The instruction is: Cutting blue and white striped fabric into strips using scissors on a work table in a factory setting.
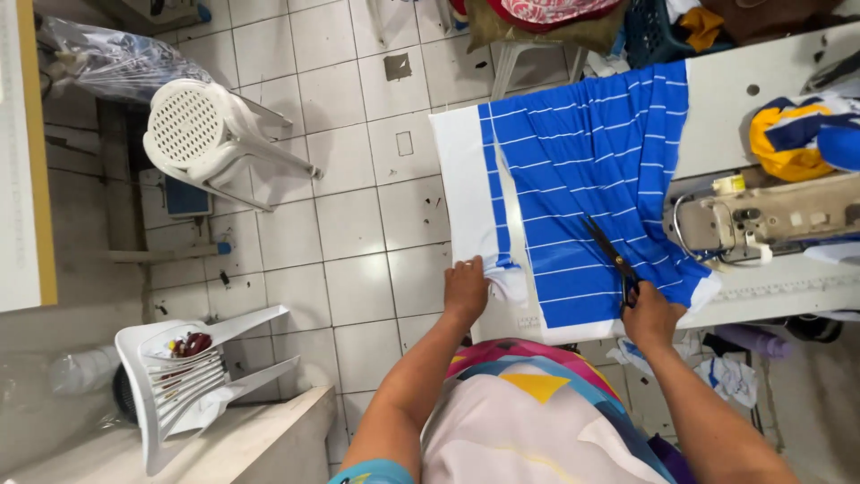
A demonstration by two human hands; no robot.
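Note:
A blue fabric with thin white stripes (596, 170) lies spread on a white sewing table (761, 81). My right hand (649, 314) grips black scissors (609, 255) whose blades rest on the blue cloth near its lower edge. My left hand (466, 287) presses down a narrow cut strip of the blue and white fabric (502, 251) at the table's left end, next to a bunched white piece. A long cut runs up the cloth between strip and main piece.
A sewing machine (770, 220) stands at the right with yellow and blue cloth (802, 139) piled behind it. Two white plastic chairs (210, 134) lie tipped on the tiled floor at left. Fabric scraps lie under the table.

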